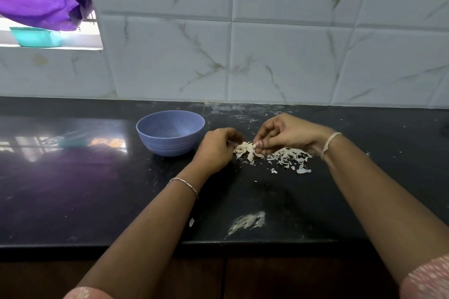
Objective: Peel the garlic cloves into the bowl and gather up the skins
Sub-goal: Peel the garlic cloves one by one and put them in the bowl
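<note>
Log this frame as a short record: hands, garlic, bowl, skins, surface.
left hand: fingers curled, grips the whitish garlic piece
right hand: pinches the same piece from the other side
bowl: round lilac-blue plastic bowl, upright, left of both hands; no cloves visible inside
skins: papery white garlic skins, loose pile below the right hand
surface: glossy black stone counter

no readable text, labels, brands or numbers appear on anything in view.
</note>
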